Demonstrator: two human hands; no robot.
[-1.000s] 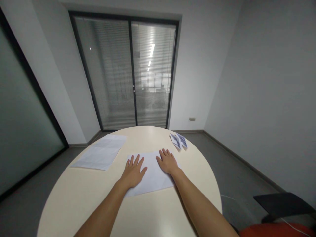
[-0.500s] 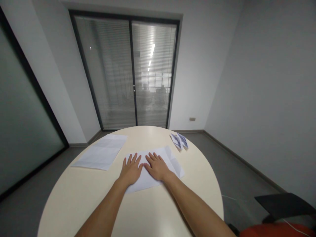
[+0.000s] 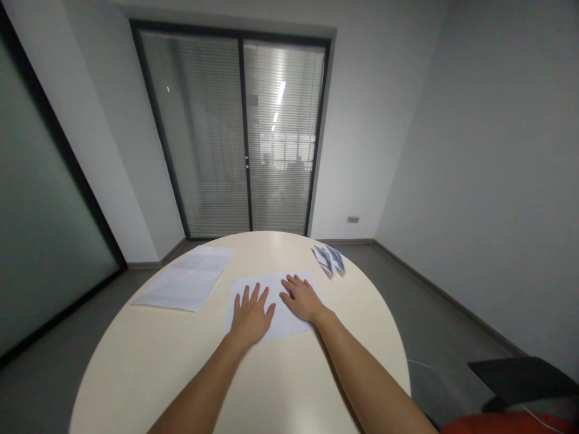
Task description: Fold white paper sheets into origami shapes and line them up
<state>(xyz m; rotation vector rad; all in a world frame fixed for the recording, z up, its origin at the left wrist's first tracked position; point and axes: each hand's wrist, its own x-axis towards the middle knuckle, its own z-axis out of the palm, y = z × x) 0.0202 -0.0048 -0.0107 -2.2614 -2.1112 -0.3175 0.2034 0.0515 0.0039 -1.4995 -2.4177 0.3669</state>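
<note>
A white sheet of paper [image 3: 289, 325] lies on the round cream table [image 3: 149, 367] in front of me. My left hand [image 3: 251, 316] rests palm down on its left part, fingers spread. Toward the sheet's right side, my right hand [image 3: 304, 297] lies flat with its fingers stretched out to the left. Neither hand grips anything. Part of the paper's right edge is hidden under my right hand and wrist.
A stack or sheet of white paper [image 3: 185, 280] with faint creases lies at the table's left. Near the far right edge stand two small folded pieces of printed paper [image 3: 324, 259]. A black and red chair [image 3: 525, 380] is beside the table at the lower right.
Both hands have slid to the right over the paper, and the gap between them has widened. The sheet's near edge now lies farther from me.
</note>
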